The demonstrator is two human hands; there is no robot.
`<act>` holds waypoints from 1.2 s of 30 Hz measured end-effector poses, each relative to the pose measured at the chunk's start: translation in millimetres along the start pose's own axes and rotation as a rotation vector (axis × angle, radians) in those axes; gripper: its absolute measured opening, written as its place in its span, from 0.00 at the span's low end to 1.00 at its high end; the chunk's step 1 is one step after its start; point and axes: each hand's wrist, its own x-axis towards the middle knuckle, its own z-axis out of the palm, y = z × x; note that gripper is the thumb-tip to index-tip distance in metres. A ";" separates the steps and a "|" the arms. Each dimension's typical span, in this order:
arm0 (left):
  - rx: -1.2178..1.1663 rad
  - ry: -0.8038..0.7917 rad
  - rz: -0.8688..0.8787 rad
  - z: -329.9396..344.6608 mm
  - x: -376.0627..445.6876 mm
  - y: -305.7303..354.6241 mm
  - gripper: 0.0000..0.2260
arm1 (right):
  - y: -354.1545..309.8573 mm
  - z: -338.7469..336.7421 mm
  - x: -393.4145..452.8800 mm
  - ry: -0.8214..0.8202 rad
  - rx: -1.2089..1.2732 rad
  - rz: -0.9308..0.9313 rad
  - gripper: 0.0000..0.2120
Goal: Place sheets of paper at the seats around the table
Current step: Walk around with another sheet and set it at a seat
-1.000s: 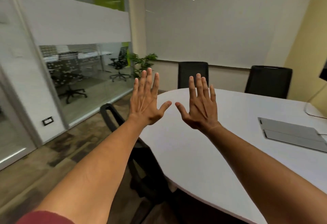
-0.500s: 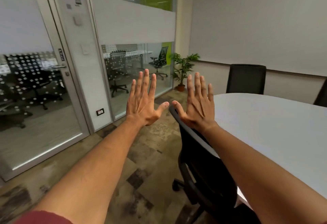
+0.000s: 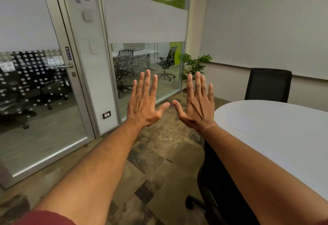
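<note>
Hands, left hand [image 3: 144, 104] and right hand [image 3: 196, 106], spread flat, holding nothing, beside table [image 3: 276, 136].

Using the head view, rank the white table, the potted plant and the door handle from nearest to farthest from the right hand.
From the right hand:
1. White table, just to its right, edge beside the wrist.
2. Potted plant, beyond the fingertips in the far corner.
3. Door handle, far off to the left on the glass door.
</note>
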 end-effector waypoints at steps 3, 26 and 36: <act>0.020 -0.003 0.010 27.5 42.2 -17.8 0.45 | 7.0 35.4 36.3 0.020 -0.001 0.016 0.44; -0.166 0.045 0.239 284.7 386.9 -96.0 0.45 | 87.9 298.2 287.8 -0.034 -0.213 0.262 0.44; -0.323 0.041 0.459 381.5 524.7 -91.4 0.45 | 130.8 383.6 372.7 -0.030 -0.357 0.455 0.45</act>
